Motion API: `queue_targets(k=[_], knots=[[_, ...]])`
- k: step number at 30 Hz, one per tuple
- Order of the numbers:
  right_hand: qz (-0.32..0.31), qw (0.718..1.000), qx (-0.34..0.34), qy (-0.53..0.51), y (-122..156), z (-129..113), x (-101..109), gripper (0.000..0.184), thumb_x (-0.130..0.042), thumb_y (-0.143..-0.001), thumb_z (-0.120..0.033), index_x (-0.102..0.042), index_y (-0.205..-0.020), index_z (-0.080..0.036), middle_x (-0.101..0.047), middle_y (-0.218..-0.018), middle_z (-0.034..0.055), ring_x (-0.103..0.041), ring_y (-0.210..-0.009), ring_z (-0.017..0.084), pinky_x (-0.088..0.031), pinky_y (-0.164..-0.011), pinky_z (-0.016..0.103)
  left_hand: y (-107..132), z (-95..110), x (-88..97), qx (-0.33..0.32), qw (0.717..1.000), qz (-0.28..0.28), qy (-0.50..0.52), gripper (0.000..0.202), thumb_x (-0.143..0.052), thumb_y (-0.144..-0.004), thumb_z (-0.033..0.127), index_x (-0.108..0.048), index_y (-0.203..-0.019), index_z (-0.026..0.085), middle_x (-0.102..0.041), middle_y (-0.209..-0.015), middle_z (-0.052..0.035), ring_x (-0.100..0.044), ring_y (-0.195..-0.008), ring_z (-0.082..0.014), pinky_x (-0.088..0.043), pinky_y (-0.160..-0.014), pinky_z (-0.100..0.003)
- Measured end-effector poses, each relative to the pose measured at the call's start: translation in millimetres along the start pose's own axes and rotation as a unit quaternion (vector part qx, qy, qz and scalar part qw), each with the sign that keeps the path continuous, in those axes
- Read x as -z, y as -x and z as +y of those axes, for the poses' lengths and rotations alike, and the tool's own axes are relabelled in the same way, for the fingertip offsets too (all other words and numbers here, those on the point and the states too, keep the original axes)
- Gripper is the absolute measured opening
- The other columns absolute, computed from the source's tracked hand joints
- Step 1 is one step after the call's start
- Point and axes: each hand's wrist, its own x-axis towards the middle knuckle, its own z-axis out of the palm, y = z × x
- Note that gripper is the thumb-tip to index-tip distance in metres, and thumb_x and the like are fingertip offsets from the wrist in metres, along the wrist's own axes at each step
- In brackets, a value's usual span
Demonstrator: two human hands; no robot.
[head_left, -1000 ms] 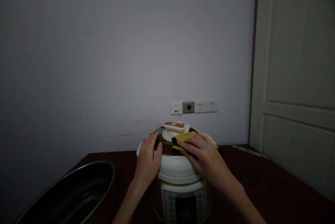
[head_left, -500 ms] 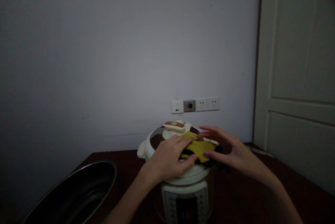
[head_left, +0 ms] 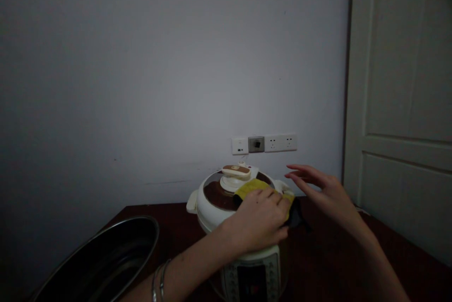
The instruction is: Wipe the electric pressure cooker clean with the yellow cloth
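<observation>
A white and brown electric pressure cooker (head_left: 212,215) stands with its lid on and a brown-topped handle (head_left: 236,171) in the lid's middle. Across the right part of the lid lies a yellow and black cloth (head_left: 252,186). My left hand (head_left: 263,217) presses on this cloth with its fingers curled over it, near the lid's right edge. To the right of the cooker, my right hand (head_left: 318,186) hovers in the air, fingers stretched out and holding nothing. My left forearm hides part of the cooker's front.
A large dark pan (head_left: 106,255) with a metal rim is at the lower left on the dark red table (head_left: 169,212). Behind the cooker, wall sockets (head_left: 280,142) are set in the pale wall. A white door (head_left: 406,104) stands at the right.
My left hand has slid to the right over the lid, closing on the cloth. My right hand has come off the cloth and moved right. Bracelets now show on the left wrist.
</observation>
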Motion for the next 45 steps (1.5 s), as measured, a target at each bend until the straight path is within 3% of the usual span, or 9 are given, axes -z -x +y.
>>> queue_targets(k=[3, 6, 13, 17, 22, 24, 29, 35, 45], knots=[[0.011, 1.000, -0.007, 0.018, 0.7, 4.1, 4.3, 0.036, -0.054, -0.081, -0.048, -0.064, -0.104, -0.021, -0.072, -0.095, 0.0073, -0.067, -0.088, 0.025, -0.055, -0.079, 0.040, 6.9, -7.0, -1.4, 0.017, 0.998, 0.046, 0.043, 0.031, -0.051, -0.080, 0.016, -0.054, -0.111, 0.010, -0.063, -0.106, -0.0120, -0.056, -0.103, -0.0227, -0.047, -0.088, -0.035], [0.008, 0.999, -0.017, 0.028, 1.3, 4.3, 5.8, 0.036, -0.053, -0.082, -0.049, -0.066, -0.101, -0.022, -0.072, -0.094, 0.0072, -0.067, -0.089, 0.026, -0.054, -0.079, 0.040, 17.1, -31.0, 7.3, 0.078, 0.974, 0.173, 0.124, 0.037, -0.051, -0.078, 0.010, -0.055, -0.115, 0.014, -0.064, -0.112, -0.0089, -0.057, -0.104, -0.0182, -0.045, -0.091, -0.033], [-0.076, 0.996, -0.030, 0.021, -0.4, -1.0, -2.4, 0.039, -0.050, -0.084, -0.050, -0.065, -0.106, -0.021, -0.068, -0.107, 0.0085, -0.064, -0.096, 0.026, -0.051, -0.086, 0.042, 32.9, -147.0, 37.8, 0.353, 0.841, 0.401, 0.087, 0.031, -0.055, -0.074, 0.021, -0.065, -0.102, 0.013, -0.070, -0.096, -0.0065, -0.063, -0.086, -0.0182, -0.048, -0.080, -0.029], [-0.193, 0.980, -0.032, 0.016, 2.5, -1.1, -13.1, 0.064, -0.056, -0.078, -0.054, -0.046, -0.133, -0.023, -0.046, -0.138, 0.0097, -0.044, -0.125, 0.029, -0.035, -0.105, 0.049, 20.1, -200.9, 5.5, 0.382, 0.870, 0.296, 0.092, 0.032, -0.054, -0.074, 0.021, -0.065, -0.103, 0.011, -0.069, -0.097, -0.0091, -0.062, -0.086, -0.0192, -0.046, -0.082, -0.030], [-0.330, 0.942, -0.063, 0.012, 8.8, 1.6, -24.3, 0.100, -0.063, -0.069, -0.060, -0.017, -0.147, -0.017, -0.009, -0.153, 0.0101, -0.014, -0.138, 0.030, -0.014, -0.113, 0.048, 0.7, -219.2, -43.0, 0.292, 0.919, 0.133, 0.230, 0.039, -0.056, -0.073, 0.022, -0.062, -0.110, 0.012, -0.065, -0.112, -0.0098, -0.058, -0.100, -0.0194, -0.042, -0.091, -0.031], [-0.356, 0.932, -0.062, 0.017, 9.8, 2.1, -24.9, 0.103, -0.064, -0.068, -0.060, -0.014, -0.147, -0.017, -0.006, -0.153, 0.0092, -0.008, -0.139, 0.030, -0.009, -0.114, 0.047, -1.4, -219.7, -51.0, 0.271, 0.907, 0.087, 0.310, 0.036, -0.053, -0.077, 0.031, -0.064, -0.106, 0.012, -0.066, -0.109, -0.0095, -0.058, -0.098, -0.0189, -0.042, -0.089, -0.030], [-0.373, 0.925, -0.062, 0.023, 8.6, 1.5, -21.0, 0.102, -0.062, -0.069, -0.061, -0.012, -0.147, -0.018, -0.003, -0.154, 0.0076, -0.006, -0.139, 0.030, -0.013, -0.113, 0.045, 6.4, -223.7, -47.3, 0.270, 0.820, -0.025, 0.505, 0.039, -0.056, -0.073, 0.040, -0.068, -0.095, 0.011, -0.068, -0.087, -0.0063, -0.058, -0.076, -0.0161, -0.043, -0.072, -0.028], [-0.385, 0.920, -0.063, 0.032, 6.7, 2.9, -18.9, 0.100, -0.061, -0.070, -0.061, -0.013, -0.147, -0.020, -0.001, -0.154, 0.0066, -0.004, -0.139, 0.030, -0.015, -0.113, 0.046, 7.8, -221.4, -44.4, 0.293, 0.844, -0.019, 0.448, 0.031, -0.062, -0.067, 0.038, -0.068, -0.080, 0.011, -0.059, -0.061, 0.0008, -0.047, -0.056, -0.0107, -0.035, -0.054, -0.022], [-0.382, 0.922, -0.055, 0.018, 8.0, 3.8, -17.5, 0.092, -0.060, -0.073, -0.057, -0.014, -0.146, -0.026, -0.004, -0.154, 0.0042, -0.007, -0.139, 0.030, -0.025, -0.110, 0.049, 26.9, -209.8, -29.1, 0.156, 0.894, -0.044, 0.419, 0.035, -0.049, -0.079, 0.029, -0.066, -0.108, 0.020, -0.069, -0.090, -0.0012, -0.057, -0.079, -0.0125, -0.043, -0.074, -0.023]])
